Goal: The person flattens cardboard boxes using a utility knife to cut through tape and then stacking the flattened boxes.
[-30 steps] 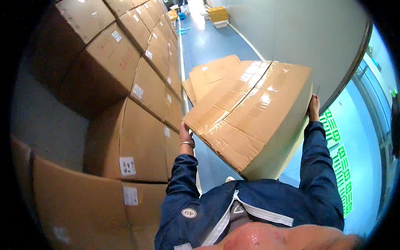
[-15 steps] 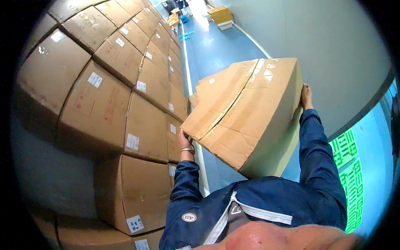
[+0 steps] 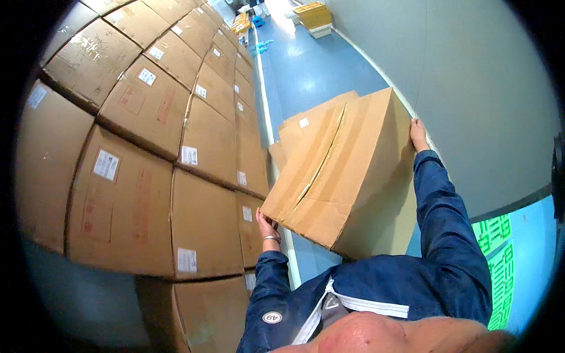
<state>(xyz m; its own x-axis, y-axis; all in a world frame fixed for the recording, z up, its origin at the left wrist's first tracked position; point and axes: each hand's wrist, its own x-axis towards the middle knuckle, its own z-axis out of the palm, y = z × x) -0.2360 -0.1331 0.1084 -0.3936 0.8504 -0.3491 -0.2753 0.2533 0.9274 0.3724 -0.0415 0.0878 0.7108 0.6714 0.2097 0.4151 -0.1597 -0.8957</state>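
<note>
A large brown cardboard box (image 3: 364,170) is tilted in front of my chest, with tape along its top seam. My left hand (image 3: 266,225) grips its near left corner, fingers curled partly under the edge. On the opposite side, my right hand (image 3: 418,135) is closed against the box's right face near the far corner; some of its fingers are hidden. More cardboard with a small white label (image 3: 303,122) shows at the box's far left side; whether it belongs to the same box I cannot tell.
Stacked cartons (image 3: 120,194) with white labels form a wall close on my left. A grey wall (image 3: 471,88) bounds the right. Blue floor (image 3: 318,65) runs ahead, with yellow crates (image 3: 313,15) by the wall and blue scraps (image 3: 262,46). Green slotted panels (image 3: 500,276) lie right.
The box and my right hand have shifted slightly left, and the box has turned a little. My left hand sits lower in view. The stacked cartons have shifted downward and left.
</note>
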